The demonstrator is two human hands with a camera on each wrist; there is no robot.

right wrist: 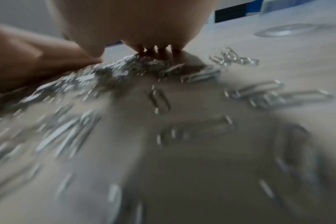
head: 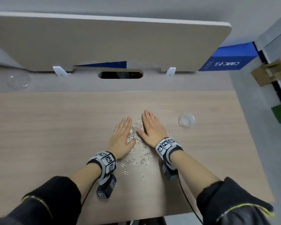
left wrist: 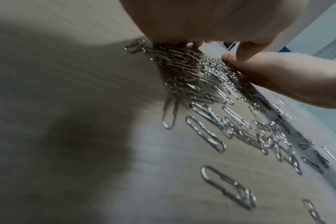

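Several silver paper clips (head: pixel 135 132) lie heaped on the wooden desk (head: pixel 55 127) between my two hands, with more scattered toward me (head: pixel 141 159). My left hand (head: pixel 122 135) lies flat with straight fingers against the heap's left side. My right hand (head: pixel 151 127) lies flat against its right side, thumb spread toward the clips. In the left wrist view the clips (left wrist: pixel 201 72) bunch up between my palm and the right hand (left wrist: pixel 278 78). The right wrist view is blurred; clips (right wrist: pixel 125 68) pile under the fingers (right wrist: pixel 161 52).
A small clear round jar (head: pixel 186 120) stands to the right of my right hand. A clear plastic lid or cup (head: pixel 18 80) sits at the far left. A beige divider panel (head: pixel 104 43) rises behind the desk, with a cable slot (head: pixel 120 75) below it. The desk's right edge is near.
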